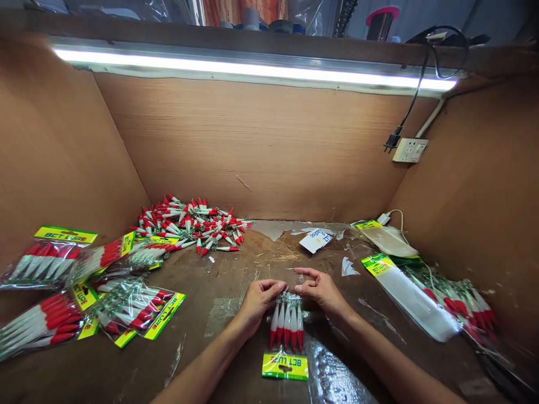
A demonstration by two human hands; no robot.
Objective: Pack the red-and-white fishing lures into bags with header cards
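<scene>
In the head view a clear plastic bag of fishing lures [286, 328] lies on the table between my hands. Several red-and-white lures sit side by side in it, red tips toward me, and its yellow-and-green header [285, 366] is at the near end. My left hand [260, 298] pinches the bag's far left corner between thumb and forefinger. At the far right corner, my right hand [320, 292] has its thumb and curled fingers closed on the plastic, with the index finger stretched above. The clear film is hard to make out at the fingertips.
A heap of loose lures [189, 221] lies at the back left. Filled lure bags [138, 308] are piled on the left. Flat unfilled bags [412, 297] and more lures [471, 306] lie right. A white paper label [315, 240] is at the back; a plug [392, 140] hangs above.
</scene>
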